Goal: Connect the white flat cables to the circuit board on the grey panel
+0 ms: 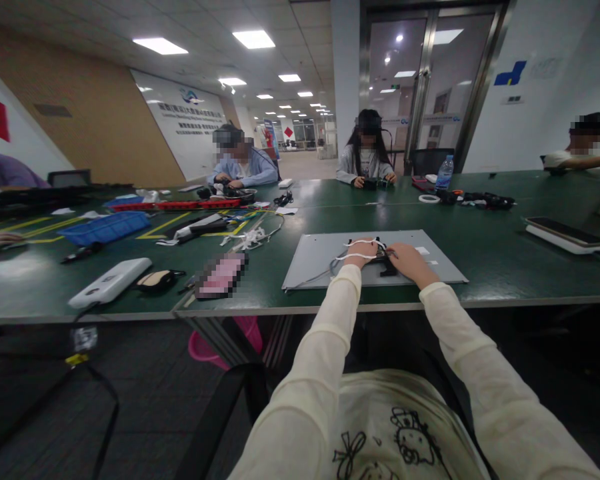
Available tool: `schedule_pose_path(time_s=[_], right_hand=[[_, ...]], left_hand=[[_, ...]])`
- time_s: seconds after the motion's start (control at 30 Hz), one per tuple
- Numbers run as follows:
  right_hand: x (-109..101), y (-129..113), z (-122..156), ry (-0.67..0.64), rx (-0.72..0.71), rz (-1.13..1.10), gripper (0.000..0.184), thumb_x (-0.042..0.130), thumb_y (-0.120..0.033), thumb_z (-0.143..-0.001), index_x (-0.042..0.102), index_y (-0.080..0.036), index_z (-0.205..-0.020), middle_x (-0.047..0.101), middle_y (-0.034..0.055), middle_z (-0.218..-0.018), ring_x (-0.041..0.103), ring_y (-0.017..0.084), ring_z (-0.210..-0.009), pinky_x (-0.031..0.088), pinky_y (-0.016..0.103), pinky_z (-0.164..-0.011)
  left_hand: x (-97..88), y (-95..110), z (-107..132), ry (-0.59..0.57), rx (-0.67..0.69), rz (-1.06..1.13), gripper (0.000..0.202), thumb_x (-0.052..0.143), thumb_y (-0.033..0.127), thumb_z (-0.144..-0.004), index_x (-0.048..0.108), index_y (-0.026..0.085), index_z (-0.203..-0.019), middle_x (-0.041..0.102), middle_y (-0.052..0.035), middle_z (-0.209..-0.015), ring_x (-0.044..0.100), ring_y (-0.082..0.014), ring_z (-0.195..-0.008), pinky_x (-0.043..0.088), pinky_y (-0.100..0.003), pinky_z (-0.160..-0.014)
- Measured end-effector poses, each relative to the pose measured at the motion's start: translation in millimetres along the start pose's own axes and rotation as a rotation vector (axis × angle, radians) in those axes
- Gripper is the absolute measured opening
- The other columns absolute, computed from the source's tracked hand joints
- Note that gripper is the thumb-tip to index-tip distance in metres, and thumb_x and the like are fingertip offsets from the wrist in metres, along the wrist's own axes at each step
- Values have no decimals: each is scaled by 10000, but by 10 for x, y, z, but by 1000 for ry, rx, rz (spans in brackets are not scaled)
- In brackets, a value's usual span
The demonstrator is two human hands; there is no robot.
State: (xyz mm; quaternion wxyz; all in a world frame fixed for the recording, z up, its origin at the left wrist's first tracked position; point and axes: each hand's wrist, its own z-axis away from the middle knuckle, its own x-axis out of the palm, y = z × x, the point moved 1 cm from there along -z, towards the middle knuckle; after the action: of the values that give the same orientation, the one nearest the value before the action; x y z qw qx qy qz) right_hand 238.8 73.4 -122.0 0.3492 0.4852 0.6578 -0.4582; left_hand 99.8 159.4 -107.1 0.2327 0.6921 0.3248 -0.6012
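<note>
A flat light-grey panel (pixel 307 257) lies on the green table before me. Over it, my left hand (pixel 361 252) is closed around part of a small black piece (pixel 387 267) whose kind I cannot make out. White cord (pixel 364 257) runs in loops across the back of that hand. Close on its right, my right hand (pixel 407 261) has its fingers bent and pressed together at the edge of the black piece. Its fingertips are partly hidden. A thin grey cable (pixel 320 275) curves over the panel's left side, and small white labels (pixel 423 251) show on its right.
Left of the panel lie a pink phone (pixel 223 275), a mouse (pixel 156 280), a white device (pixel 111 281) and a blue tray (pixel 105 228). A dark-topped white device (pixel 567 235) is at right. Across the table, a person (pixel 365 157) handles something black; a water bottle (pixel 445 173) stands nearby.
</note>
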Motion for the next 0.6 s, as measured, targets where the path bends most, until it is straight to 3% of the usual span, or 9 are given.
schedule_pose_path(time_s=[0.1, 0.3, 0.43, 0.6], right_hand=[[11, -9, -13, 101, -7, -36, 367, 425, -153, -905, 603, -140, -1225, 621, 109, -1235, 563, 190, -1126, 383, 286, -999], [-4, -54, -20, 248, -30, -186, 347, 417, -179, -906, 609, -123, -1190, 651, 104, -1178, 595, 184, -1065, 413, 281, -974], [-24, -121, -38, 290, -13, -388, 385, 405, -282, -940, 562, -137, -1260, 695, 91, -1055, 645, 171, -927, 452, 277, -904], [14, -174, -108, 286, 20, -580, 458, 377, -366, -956, 496, -156, -1345, 715, 61, -946, 662, 167, -903, 470, 276, -870]], left_hand=[[-7, 36, 64, 38, -1, -30, 296, 375, 158, -959, 605, 85, -1130, 638, -181, -1172, 595, -242, -1142, 455, -384, -968], [-26, 68, 116, 75, -8, -59, 287, 357, 162, -979, 592, 86, -1126, 655, -186, -1097, 624, -243, -1084, 485, -390, -911], [-29, 69, 95, 73, -10, -55, 303, 336, 197, -997, 596, 104, -1123, 666, -170, -1091, 625, -235, -1082, 480, -382, -913], [-1, 61, 43, 56, -26, -34, 305, 340, 212, -1000, 600, 125, -1135, 676, -142, -1103, 623, -216, -1094, 464, -353, -935]])
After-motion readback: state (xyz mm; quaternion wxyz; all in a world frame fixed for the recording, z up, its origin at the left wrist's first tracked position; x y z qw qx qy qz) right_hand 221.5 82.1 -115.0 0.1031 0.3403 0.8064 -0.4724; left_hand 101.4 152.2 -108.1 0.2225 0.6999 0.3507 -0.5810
